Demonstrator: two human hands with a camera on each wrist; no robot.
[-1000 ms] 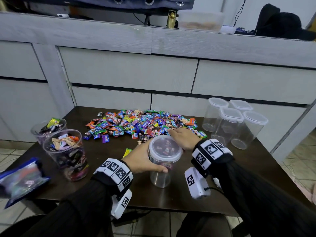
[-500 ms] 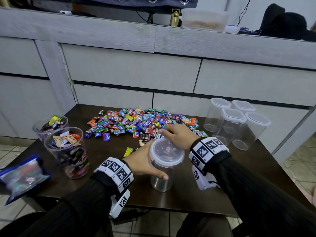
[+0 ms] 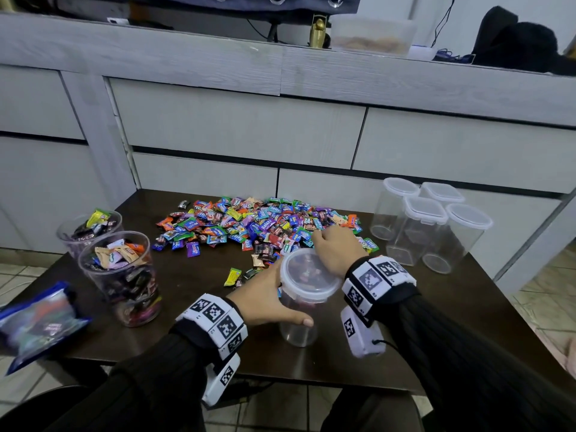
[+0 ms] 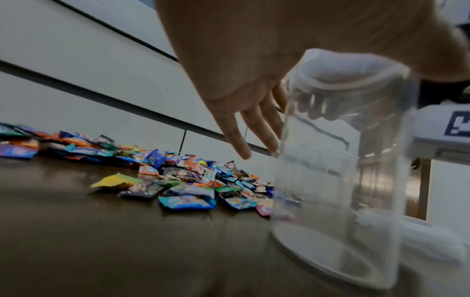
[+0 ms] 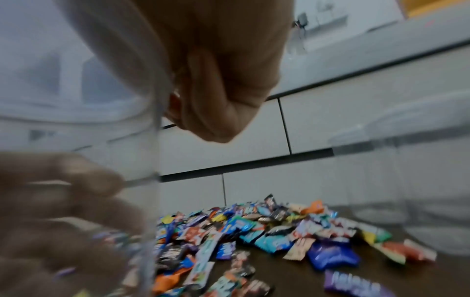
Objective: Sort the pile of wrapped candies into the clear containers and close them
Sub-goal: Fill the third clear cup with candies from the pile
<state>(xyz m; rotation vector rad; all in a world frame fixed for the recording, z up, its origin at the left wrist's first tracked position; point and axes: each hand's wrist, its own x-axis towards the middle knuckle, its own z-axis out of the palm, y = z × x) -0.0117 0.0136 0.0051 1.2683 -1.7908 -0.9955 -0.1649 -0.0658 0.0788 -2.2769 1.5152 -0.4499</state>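
Hands are meeting at a lidded jar standing near the front edge of the surface: the left hand is wrapping its fingers round the jar's clear wall, thumb across the near side, while the right hand is curling clenched fingers over the far rim of the lid. Candies are lying piled just behind the jar, reaching toward the back edge, with bare surface between pile and front edge. Two open full jars are standing at the left edge, and four lidded empty jars are crowding the right corner.
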